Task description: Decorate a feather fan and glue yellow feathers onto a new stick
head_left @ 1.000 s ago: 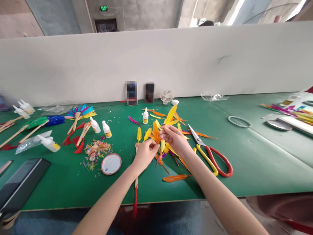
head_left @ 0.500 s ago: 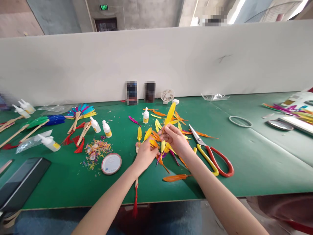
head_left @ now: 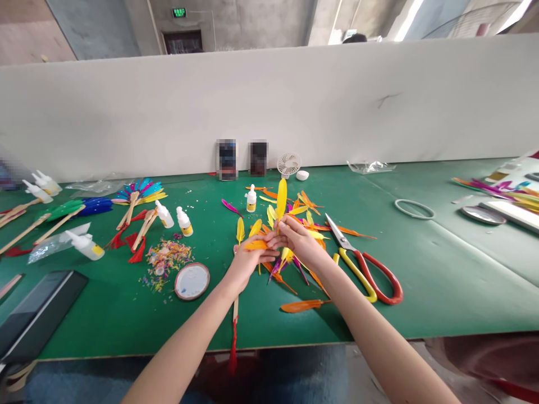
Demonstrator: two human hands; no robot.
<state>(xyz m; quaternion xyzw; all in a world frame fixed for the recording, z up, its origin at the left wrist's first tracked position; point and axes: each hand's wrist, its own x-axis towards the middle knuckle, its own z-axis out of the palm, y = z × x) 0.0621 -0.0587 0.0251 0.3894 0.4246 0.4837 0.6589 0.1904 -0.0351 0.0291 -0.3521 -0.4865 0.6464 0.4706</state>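
My right hand (head_left: 297,238) is closed on a yellow feather (head_left: 282,197), which stands upright above the fingers. Pinched in my left hand (head_left: 246,261) is an orange feather (head_left: 256,245), its end close to the right fingertips. Under and beyond both hands lies a loose pile of yellow, orange and purple feathers (head_left: 287,257). A wooden stick (head_left: 236,308) with a red tassel (head_left: 233,345) lies below my left hand; its upper part is mostly hidden, with yellow feathers showing above it. One orange feather (head_left: 301,306) lies apart near the right forearm.
Large scissors (head_left: 357,258) lie right of the pile. Left are a white-filled dish (head_left: 192,281), colourful scraps (head_left: 166,259), glue bottles (head_left: 184,221) and feather fans (head_left: 135,196). A small fan (head_left: 288,164) and two phones (head_left: 226,160) stand by the white partition (head_left: 269,106).
My left hand has lifted an orange feather and turned it sideways towards the right hand. The yellow feather in my right hand has shifted left and stands straighter.
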